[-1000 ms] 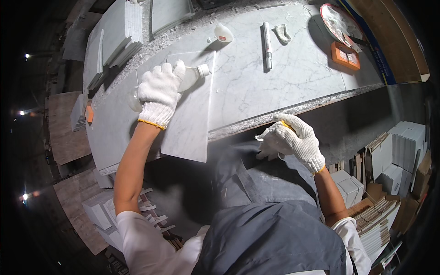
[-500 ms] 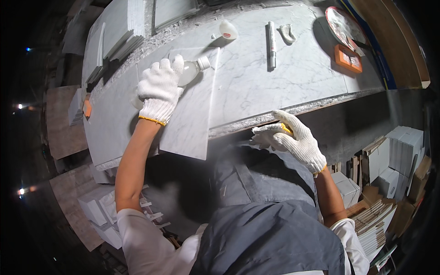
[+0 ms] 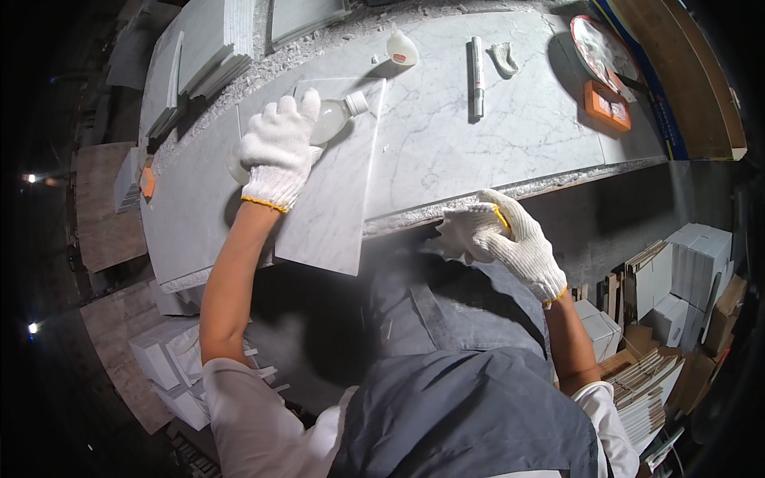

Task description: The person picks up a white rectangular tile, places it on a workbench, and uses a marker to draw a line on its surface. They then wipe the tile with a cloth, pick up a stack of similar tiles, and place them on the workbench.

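My left hand [image 3: 279, 143], in a white knit glove with a yellow cuff edge, is wrapped round a clear plastic bottle [image 3: 333, 119] with a white cap. The bottle lies on its side over a white marble tile [image 3: 327, 219], its cap pointing right. One end of the tile juts past the near edge of the worktop. My right hand [image 3: 526, 255], gloved alike, is closed on a bunched white knit glove [image 3: 466, 231] just off the bench's front edge. A yellow rim of this loose glove shows between my thumb and fingers.
On the marble-topped bench [image 3: 446, 159] stand a small squeeze bottle [image 3: 402, 49], a marker [image 3: 477, 78], a crumpled white scrap [image 3: 503, 60], an orange block [image 3: 607, 105] and a round red-rimmed container [image 3: 599, 46]. Stacked tiles [image 3: 215, 48] line the far left. Boxes [image 3: 701, 255] sit lower right.
The loose glove in my right hand has turned and bunched up, its spread fingers less distinct. My left hand keeps its place on the bottle. The whole view has shifted slightly.
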Available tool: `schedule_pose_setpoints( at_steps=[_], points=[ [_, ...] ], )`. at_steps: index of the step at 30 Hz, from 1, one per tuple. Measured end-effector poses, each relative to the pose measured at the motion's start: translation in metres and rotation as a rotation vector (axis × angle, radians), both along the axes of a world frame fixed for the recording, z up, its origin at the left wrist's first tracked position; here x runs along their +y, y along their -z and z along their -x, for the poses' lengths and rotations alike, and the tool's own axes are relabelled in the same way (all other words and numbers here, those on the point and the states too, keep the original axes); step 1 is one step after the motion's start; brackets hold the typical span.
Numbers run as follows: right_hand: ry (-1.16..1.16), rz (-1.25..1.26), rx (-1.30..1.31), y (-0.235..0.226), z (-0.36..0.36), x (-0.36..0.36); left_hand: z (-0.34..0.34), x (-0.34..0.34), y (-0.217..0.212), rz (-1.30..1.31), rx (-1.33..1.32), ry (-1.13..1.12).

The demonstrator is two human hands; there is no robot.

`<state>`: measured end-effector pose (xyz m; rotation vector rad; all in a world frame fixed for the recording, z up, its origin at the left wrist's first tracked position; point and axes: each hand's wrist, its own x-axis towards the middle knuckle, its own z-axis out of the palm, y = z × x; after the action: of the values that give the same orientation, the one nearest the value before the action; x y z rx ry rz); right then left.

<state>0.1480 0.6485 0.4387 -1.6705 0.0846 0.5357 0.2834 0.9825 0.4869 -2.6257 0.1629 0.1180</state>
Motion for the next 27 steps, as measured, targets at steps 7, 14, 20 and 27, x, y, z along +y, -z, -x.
schedule_pose_setpoints(
  at_steps=[7, 14, 20, 27],
  points=[
    [0.122, -0.252, 0.156, -0.004, 0.001, -0.011, 0.023, 0.067, -0.003, 0.669, -0.389, -0.069],
    [0.425, -0.231, -0.107, -0.005, -0.008, -0.02, 0.047, 0.23, -0.02, 1.044, -0.967, -0.594],
    [0.284, 0.125, -0.202, -0.038, -0.035, -0.005, 0.087, 0.314, 0.009, 1.012, -1.254, -0.887],
    [-0.067, 0.324, -0.369, -0.035, -0.095, 0.053, 0.106, 0.314, 0.018, 0.995, -1.266, -0.907]
  ],
)
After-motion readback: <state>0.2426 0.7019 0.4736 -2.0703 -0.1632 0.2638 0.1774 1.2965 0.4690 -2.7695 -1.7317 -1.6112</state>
